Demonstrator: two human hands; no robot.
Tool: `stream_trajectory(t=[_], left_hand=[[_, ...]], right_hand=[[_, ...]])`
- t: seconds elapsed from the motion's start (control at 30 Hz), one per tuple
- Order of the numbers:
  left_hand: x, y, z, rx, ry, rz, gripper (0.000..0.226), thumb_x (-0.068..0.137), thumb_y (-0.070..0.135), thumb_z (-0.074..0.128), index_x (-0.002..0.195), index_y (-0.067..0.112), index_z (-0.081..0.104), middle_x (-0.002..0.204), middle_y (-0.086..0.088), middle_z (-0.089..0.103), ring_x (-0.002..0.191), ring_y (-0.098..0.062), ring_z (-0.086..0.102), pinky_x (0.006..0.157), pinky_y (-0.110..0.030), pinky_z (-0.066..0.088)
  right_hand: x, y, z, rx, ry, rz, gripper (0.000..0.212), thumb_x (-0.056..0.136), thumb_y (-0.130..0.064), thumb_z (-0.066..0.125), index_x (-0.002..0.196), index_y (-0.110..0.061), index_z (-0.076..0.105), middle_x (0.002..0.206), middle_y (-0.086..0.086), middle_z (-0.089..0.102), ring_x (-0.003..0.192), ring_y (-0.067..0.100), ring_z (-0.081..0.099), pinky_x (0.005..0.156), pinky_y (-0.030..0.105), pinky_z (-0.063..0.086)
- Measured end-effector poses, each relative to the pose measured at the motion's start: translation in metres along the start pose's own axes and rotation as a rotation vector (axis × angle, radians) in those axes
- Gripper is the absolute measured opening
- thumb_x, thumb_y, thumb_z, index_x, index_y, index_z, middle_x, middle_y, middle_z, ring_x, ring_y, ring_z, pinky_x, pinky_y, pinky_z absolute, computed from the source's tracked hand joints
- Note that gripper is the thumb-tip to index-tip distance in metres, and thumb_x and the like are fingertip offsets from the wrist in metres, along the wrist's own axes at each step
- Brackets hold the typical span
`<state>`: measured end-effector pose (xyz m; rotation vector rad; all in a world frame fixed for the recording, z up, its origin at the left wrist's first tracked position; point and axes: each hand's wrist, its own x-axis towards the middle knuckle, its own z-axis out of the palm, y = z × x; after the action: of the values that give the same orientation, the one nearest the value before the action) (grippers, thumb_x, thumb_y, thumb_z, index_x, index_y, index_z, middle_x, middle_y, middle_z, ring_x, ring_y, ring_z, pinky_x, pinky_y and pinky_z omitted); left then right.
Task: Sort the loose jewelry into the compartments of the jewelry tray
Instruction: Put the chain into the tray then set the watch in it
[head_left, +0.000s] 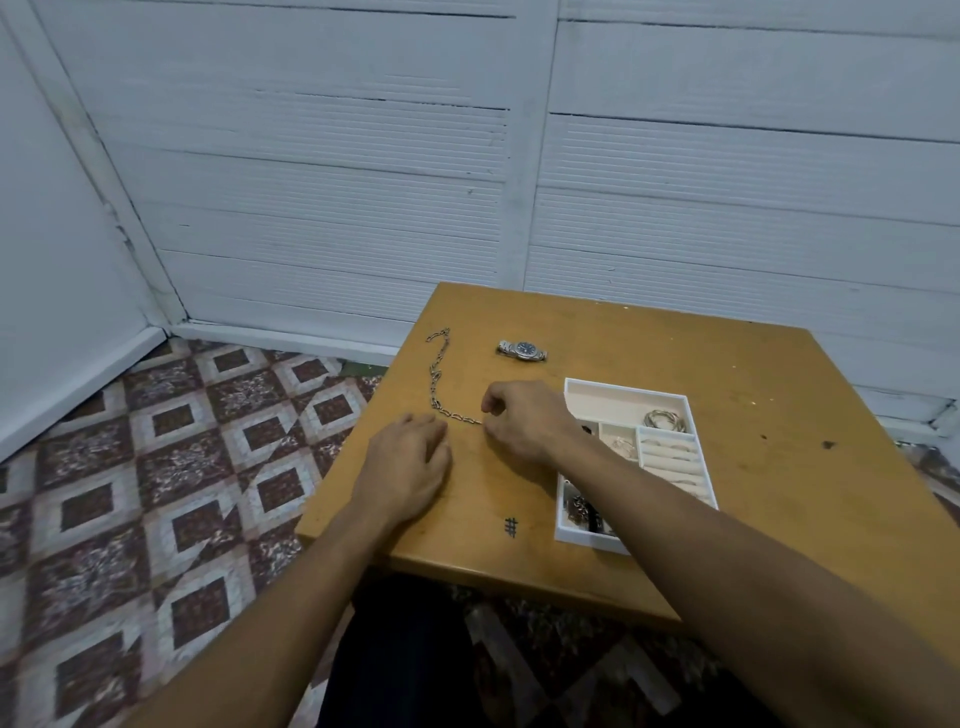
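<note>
A long silver chain (436, 374) lies stretched along the left part of the wooden table (727, 374). My right hand (524, 418) pinches the chain's near end between thumb and fingers. Just left of that end, my left hand (408, 467) rests flat on the table, fingers relaxed. A silver wristwatch (522, 350) lies farther back. The white jewelry tray (623, 385) stands to the right, partly hidden by my right forearm. It holds silver bangles (665, 420), rings in a slotted section (670, 452) and dark pieces in a near compartment (582, 512).
A black hash mark (511, 527) is drawn near the table's front edge. The table's left edge drops to a patterned tile floor (182, 467). White panelled walls stand behind. Bare wood shows to the right of the tray.
</note>
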<state>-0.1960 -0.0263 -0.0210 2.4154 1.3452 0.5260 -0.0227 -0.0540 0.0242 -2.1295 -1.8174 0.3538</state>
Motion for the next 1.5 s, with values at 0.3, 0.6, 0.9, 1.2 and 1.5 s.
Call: stream_trajectory(t=[0.3,0.6,0.9,1.2,1.5], left_hand=[[-0.005,-0.007,0.008,0.157,-0.012,0.081,0.046,0.100,0.037,0.036,0.142,0.019,0.044,0.152,0.000,0.037,0.144,-0.024,0.023,0.115,-0.038,0.019],[-0.008,-0.006,0.010,0.136,0.000,0.074,0.047,0.100,0.037,0.035,0.143,0.020,0.042,0.153,0.000,0.034,0.145,-0.021,0.022,0.118,-0.038,0.016],[0.009,0.007,-0.006,-0.170,0.059,-0.047,0.060,0.095,0.029,0.051,0.149,0.017,0.028,0.151,-0.003,0.037,0.137,-0.020,0.032,0.111,-0.033,0.027],[0.041,0.026,-0.015,-0.257,0.043,0.008,0.047,0.096,0.030,0.051,0.139,0.013,0.045,0.127,-0.009,0.059,0.105,-0.022,0.056,0.087,-0.032,0.044],[0.035,0.027,-0.023,-0.331,0.107,0.044,0.028,0.102,0.026,0.041,0.104,0.010,0.064,0.089,-0.002,0.065,0.063,-0.005,0.051,0.055,-0.014,0.038]], right_hand=[[0.022,-0.010,0.020,-0.069,-0.046,0.025,0.008,0.087,-0.034,0.063,0.086,-0.028,0.058,0.100,-0.002,0.066,0.099,0.022,0.055,0.086,0.037,0.044],[0.014,-0.013,0.022,-0.253,-0.065,-0.055,0.020,0.096,-0.021,0.040,0.110,-0.014,0.053,0.114,0.009,0.057,0.112,0.028,0.046,0.094,0.043,0.039],[0.013,-0.014,-0.017,0.232,-0.097,-0.051,0.009,0.097,-0.018,0.040,0.088,-0.019,0.042,0.091,0.009,0.065,0.085,0.027,0.061,0.080,0.045,0.051],[0.004,-0.038,-0.063,0.455,-0.080,-0.139,0.011,0.100,-0.017,0.042,0.092,-0.015,0.048,0.077,-0.002,0.058,0.063,0.014,0.053,0.054,0.023,0.040],[-0.002,-0.051,-0.112,0.497,-0.011,-0.177,0.011,0.101,-0.020,0.044,0.098,-0.012,0.051,0.081,0.000,0.059,0.065,0.013,0.052,0.056,0.026,0.041]])
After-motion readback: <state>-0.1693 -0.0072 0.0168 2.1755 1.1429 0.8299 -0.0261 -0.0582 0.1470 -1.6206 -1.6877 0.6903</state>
